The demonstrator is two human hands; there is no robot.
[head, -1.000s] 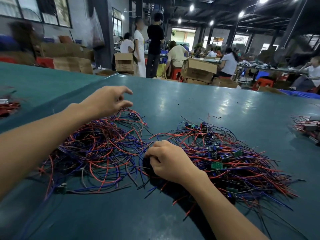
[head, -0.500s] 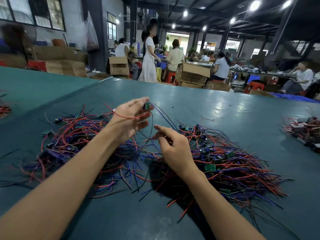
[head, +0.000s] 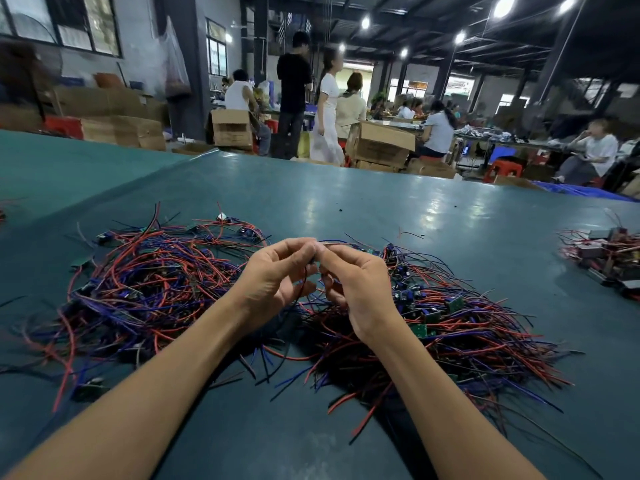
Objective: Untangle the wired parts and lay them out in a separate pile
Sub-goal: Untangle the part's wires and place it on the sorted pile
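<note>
Head view
Surface: a wide teal table with a glossy sheen, running far back to the room.
Room: a dim workshop hall; ceiling lamps are lit, open cardboard boxes stand behind the table's far edge, people stand and sit among them, and a red stool stands far right.
Left pile: red, blue and black leads with small boards, spread loosely on the table to the left of the arms.
Right pile: a denser tangle of the same leads with green boards, to the right of the arms.
Far-right heap: more wired pieces at the right edge, well apart from both piles.
Wired part: its thin dark lead is held up between the two piles, hanging down in front of the left palm.
Left hand: the left hand is palm up, fingers curled, with thumb and fingertips pinching the part.
Right hand: the right hand shows its back to the camera, fingers bent, pinching the same part; its fingertips meet the left's.
Arms: both bare forearms reach from the near edge and converge in the middle, with the hands raised above the wires.
</note>
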